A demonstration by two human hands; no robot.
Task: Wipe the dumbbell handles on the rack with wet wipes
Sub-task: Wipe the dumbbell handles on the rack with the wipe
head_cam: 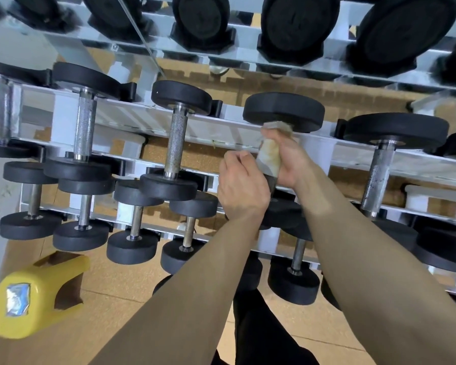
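A black dumbbell (283, 110) lies on the middle shelf of the white rack (232, 125). Its handle is wrapped in a yellowish wet wipe (269, 156). My right hand (290, 159) grips the wipe around that handle, just below the far weight head. My left hand (241, 185) sits to the left of the handle near its lower end, fingers curled at the wipe's edge; whether it pinches the wipe is hidden. The dumbbell's near head is mostly covered by my hands.
Bare-handled dumbbells lie left (178, 139) and right (379, 169) on the same shelf. Smaller ones (134, 225) fill the lower shelf, large ones (292, 25) the top. A yellow stool (37, 293) with a wipes packet (17, 299) stands on the floor at left.
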